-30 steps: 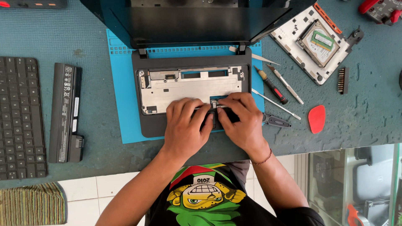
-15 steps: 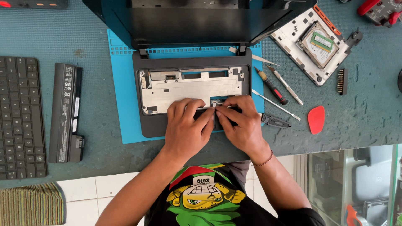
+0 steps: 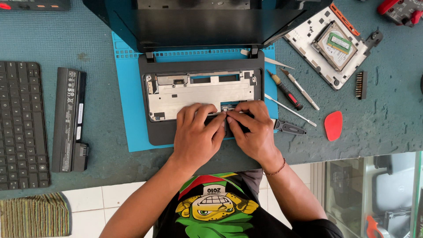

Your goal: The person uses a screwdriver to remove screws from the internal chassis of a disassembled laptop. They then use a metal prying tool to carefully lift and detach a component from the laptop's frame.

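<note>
A small black laptop (image 3: 152, 128) lies open on a blue work mat (image 3: 128, 101), its keyboard taken out and the silver metal tray (image 3: 198, 90) bare. My left hand (image 3: 196, 136) and my right hand (image 3: 251, 132) rest side by side on the front middle of the tray. Their fingertips meet at a small connector (image 3: 227, 108) near the palm rest. Whether the fingers pinch a ribbon or a latch there is hidden. The laptop screen (image 3: 207, 24) stands tilted back.
A removed keyboard (image 3: 20, 125) and a black battery (image 3: 69, 119) lie at the left. Screwdrivers and tweezers (image 3: 291, 94), a red pry pick (image 3: 333, 125), a bit holder (image 3: 361, 85) and a white bottom cover with a drive (image 3: 332, 44) lie at the right. A striped cloth (image 3: 33, 216) sits bottom left.
Both hands stayed at the tray's front middle. The fingertips shifted slightly, the right hand's fingers drawing closer to the left hand's at the connector.
</note>
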